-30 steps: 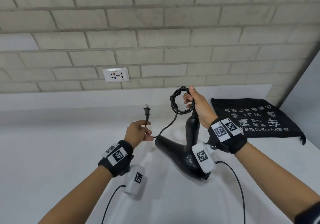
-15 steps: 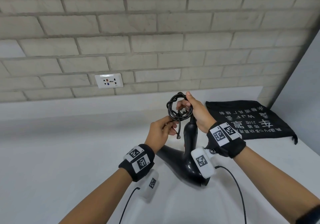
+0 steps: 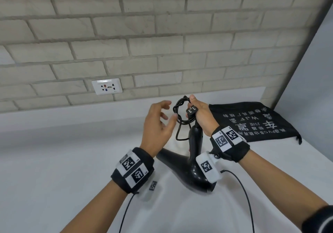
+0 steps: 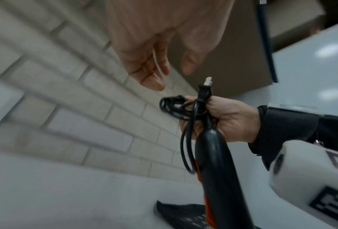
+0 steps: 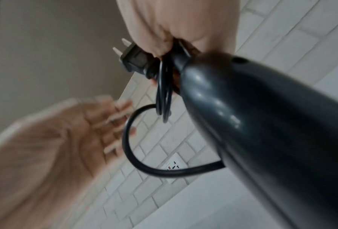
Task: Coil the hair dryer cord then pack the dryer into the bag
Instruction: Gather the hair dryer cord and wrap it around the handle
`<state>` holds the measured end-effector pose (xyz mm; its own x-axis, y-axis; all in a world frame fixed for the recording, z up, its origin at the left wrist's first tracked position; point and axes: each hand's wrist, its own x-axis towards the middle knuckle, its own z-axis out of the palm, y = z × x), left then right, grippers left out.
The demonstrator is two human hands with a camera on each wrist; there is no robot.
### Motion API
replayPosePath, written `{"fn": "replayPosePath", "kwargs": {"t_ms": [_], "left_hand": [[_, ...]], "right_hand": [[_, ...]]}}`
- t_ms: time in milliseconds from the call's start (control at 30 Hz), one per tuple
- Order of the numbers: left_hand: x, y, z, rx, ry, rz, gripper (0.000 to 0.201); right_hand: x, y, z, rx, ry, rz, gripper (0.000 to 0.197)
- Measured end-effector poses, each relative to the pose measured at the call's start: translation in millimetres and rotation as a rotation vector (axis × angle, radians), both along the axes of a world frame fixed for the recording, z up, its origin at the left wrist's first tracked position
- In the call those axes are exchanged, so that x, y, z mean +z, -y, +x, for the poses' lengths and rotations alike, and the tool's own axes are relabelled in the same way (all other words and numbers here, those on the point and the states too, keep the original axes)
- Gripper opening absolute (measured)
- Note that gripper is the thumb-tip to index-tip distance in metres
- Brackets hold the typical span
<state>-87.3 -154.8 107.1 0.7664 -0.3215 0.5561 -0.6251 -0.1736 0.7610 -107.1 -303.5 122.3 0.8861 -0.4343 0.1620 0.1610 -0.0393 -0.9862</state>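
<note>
A black hair dryer stands nozzle-down on the white counter, handle up. My right hand grips the top of the handle together with the coiled black cord and the plug, whose two prongs stick out. A loose loop of cord hangs beside the handle. My left hand hovers just left of the coil with fingers spread, holding nothing. The black bag with white print lies flat on the counter at the right, behind my right wrist.
A brick wall rises behind the counter, with a white wall socket on it at the left. A pale side panel closes off the right. Thin cables run from both wrist cameras toward me.
My left hand brought the plug end over to the coil, passed it to the right hand and let go; it now hangs open beside the coil. The right hand now holds the plug too.
</note>
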Motion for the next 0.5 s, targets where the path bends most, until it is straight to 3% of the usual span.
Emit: {"fn": "replayPosePath", "kwargs": {"t_ms": [67, 133, 233, 333, 400, 500], "left_hand": [[12, 4, -3, -0.078, 0.124, 0.144, 0.043], [16, 14, -5, -0.117, 0.161, 0.247, 0.040], [22, 19, -8, -0.137, 0.198, 0.148, 0.026], [40, 7, -19, -0.238, 0.236, -0.042, 0.024], [51, -8, -26, -0.355, 0.112, -0.210, 0.017], [54, -36, -29, -0.588, -0.236, -0.474, 0.013]], "right_hand": [[-1, -2, -1, 0.034, -0.010, -0.023, 0.041], [-2, -4, -3, 0.069, -0.017, -0.033, 0.039], [-3, -2, -2, 0.085, -0.005, -0.071, 0.041], [-6, 8, 1, -0.006, -0.001, -0.107, 0.047], [-7, 15, 3, -0.079, -0.015, -0.066, 0.045], [-8, 23, 5, -0.151, -0.008, 0.031, 0.040]]}}
